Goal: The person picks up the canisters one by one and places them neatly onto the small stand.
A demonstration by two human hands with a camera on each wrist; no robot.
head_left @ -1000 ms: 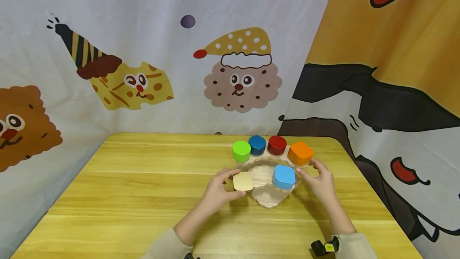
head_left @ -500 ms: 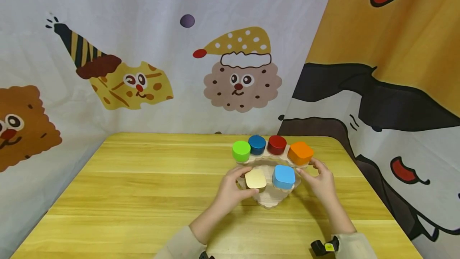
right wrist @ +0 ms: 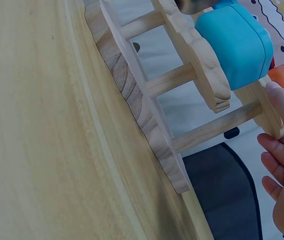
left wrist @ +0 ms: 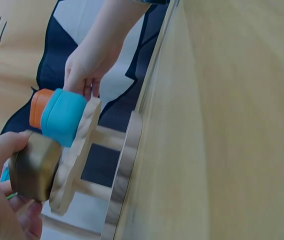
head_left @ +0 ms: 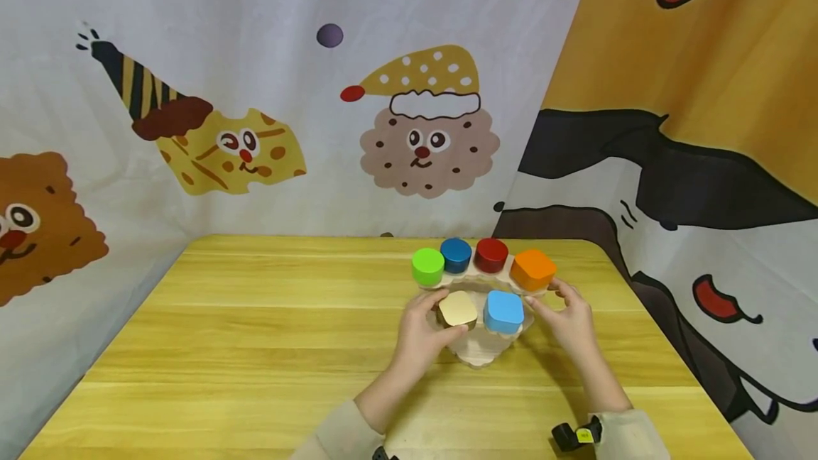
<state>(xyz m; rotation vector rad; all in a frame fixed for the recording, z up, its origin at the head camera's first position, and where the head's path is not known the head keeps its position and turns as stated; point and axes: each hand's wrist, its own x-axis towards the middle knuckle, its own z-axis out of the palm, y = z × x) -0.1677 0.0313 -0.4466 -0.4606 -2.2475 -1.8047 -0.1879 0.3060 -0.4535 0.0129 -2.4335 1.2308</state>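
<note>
A gold, rounded-square tin (head_left: pixel 457 309) is gripped by my left hand (head_left: pixel 418 338), thumb on the near side and fingers on the far side. It is at the left part of the middle tier of a scalloped wooden stand (head_left: pixel 478 348); whether its base fully rests there I cannot tell. Right of it, a light blue tin (head_left: pixel 505 311) sits on the same tier. My right hand (head_left: pixel 573 321) holds the right end of the upper tier (right wrist: pixel 268 112) between thumb and fingers, beside an orange tin (head_left: pixel 533 270).
Along the upper tier stand a green round tin (head_left: pixel 427 266), a dark blue one (head_left: pixel 456 255) and a red one (head_left: pixel 491 255). The stand is on a wooden table (head_left: pixel 255 346), near its back edge. A cartoon-printed curtain (head_left: pixel 268 55) hangs behind.
My left hand has carried the gold tin rightward, from the stand's left side to over the middle tier beside the light blue tin. The right hand has stayed at the stand.
</note>
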